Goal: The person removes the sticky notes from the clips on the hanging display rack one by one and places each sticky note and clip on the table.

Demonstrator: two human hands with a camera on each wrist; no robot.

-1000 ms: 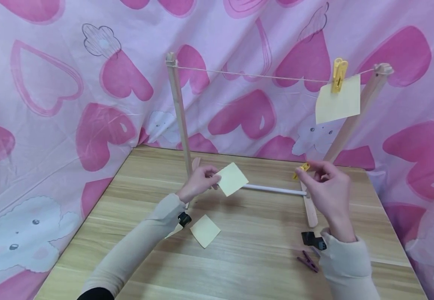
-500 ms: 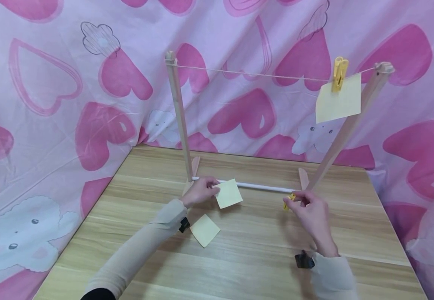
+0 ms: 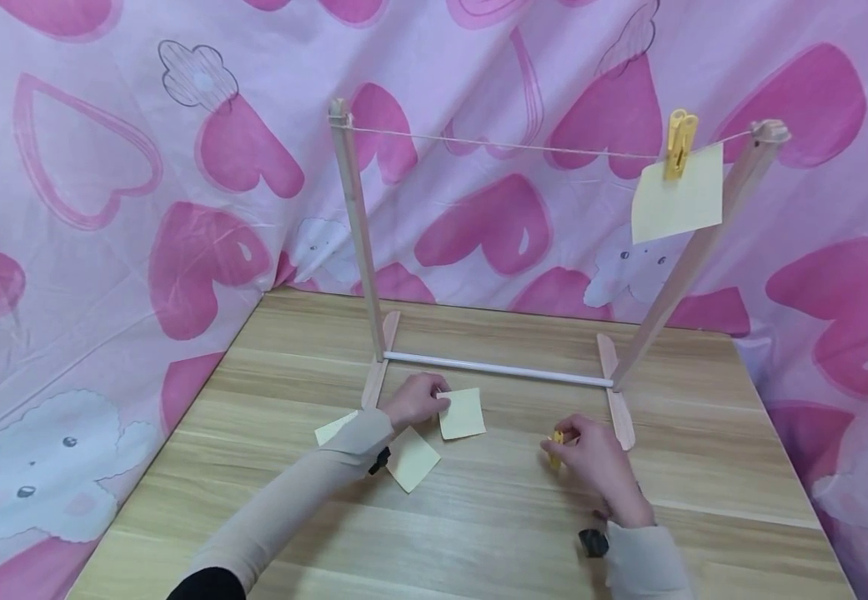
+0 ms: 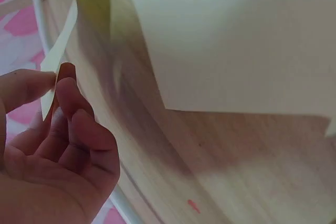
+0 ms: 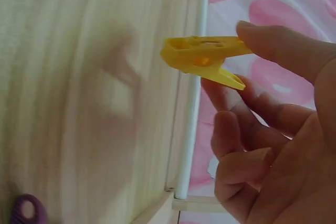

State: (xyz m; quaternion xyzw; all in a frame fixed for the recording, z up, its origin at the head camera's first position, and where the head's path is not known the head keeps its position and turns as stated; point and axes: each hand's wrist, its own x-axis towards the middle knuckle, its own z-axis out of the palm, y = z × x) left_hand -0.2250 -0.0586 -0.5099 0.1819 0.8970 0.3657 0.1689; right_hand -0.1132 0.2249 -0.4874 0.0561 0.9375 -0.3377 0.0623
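My left hand [image 3: 414, 402] pinches a pale yellow square of paper [image 3: 464, 414] by its left side, low over the table. In the left wrist view that paper [image 4: 62, 45] is seen nearly edge-on between thumb and fingers. My right hand [image 3: 597, 462] holds a small yellow clothespin [image 3: 556, 450] to the right of the paper. The right wrist view shows thumb and fingers on the two handle ends of the clothespin [image 5: 194, 56], its nose pointing away from the palm. Another paper square [image 3: 414, 462] lies below my left hand, and a third [image 3: 336, 427] is partly covered by the sleeve.
Behind my hands stands a wooden frame with a left post [image 3: 358, 233], a right post [image 3: 684, 267] and a white rod [image 3: 501, 369]. A string [image 3: 509, 147] spans the top; a yellow clothespin [image 3: 679, 146] holds paper [image 3: 677, 204] there. Something purple [image 5: 31, 208] lies on the table [image 3: 494, 533].
Both hands have come down toward the table, the left with its paper and the right with the clothespin. The right hand has also moved left, away from the right post.
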